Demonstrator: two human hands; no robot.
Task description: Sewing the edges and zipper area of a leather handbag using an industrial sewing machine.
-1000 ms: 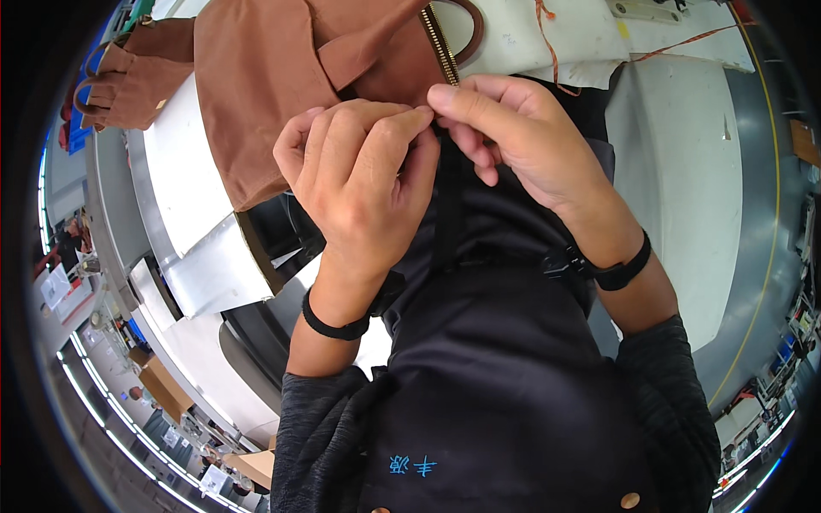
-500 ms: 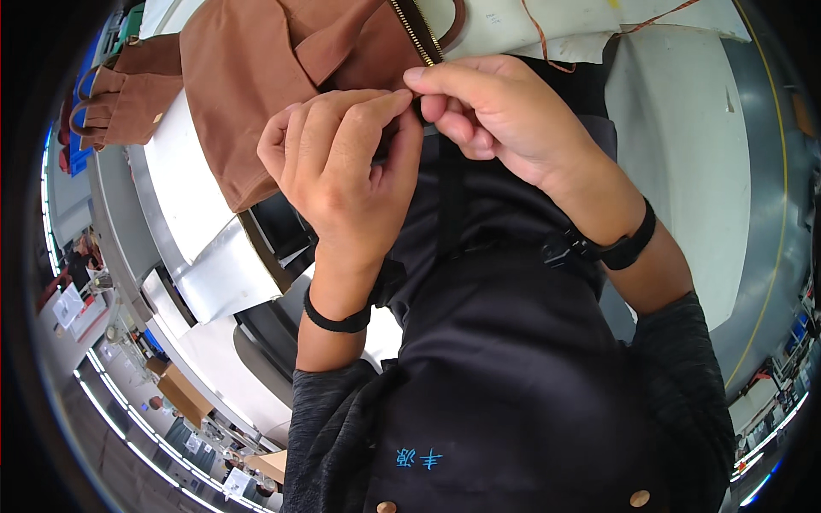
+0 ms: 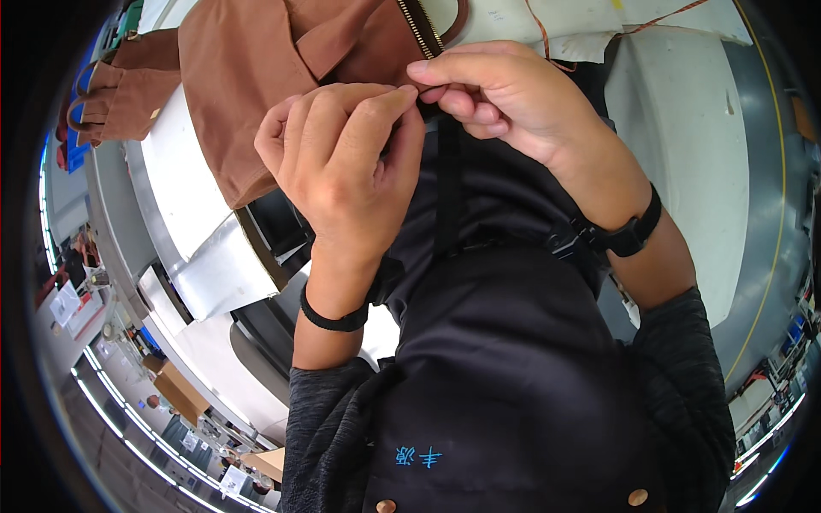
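My left hand (image 3: 338, 171) and my right hand (image 3: 534, 111) meet fingertip to fingertip in front of a brown bag (image 3: 244, 81). Both are closed, with thumb and forefinger pinched. A thin dark strand seems to run between the fingertips, too small to name for sure. Just beyond them is the bag's open edge, with a brass-toothed zipper (image 3: 419, 27) along it. Part of a brown handle (image 3: 459, 21) curves beside the zipper. The fingers of my left hand hide some of the bag's lower side.
A smaller brown bag with handles (image 3: 128, 98) lies at the far left on the white work surface (image 3: 175, 184). An orange-brown cord (image 3: 544, 38) lies on a pale sheet at the top right. My black apron (image 3: 513, 359) fills the lower middle.
My right hand has shifted slightly up and to the right, its fingertips a little farther from the left ones. The dark strand between them now shows. The left hand has barely moved.
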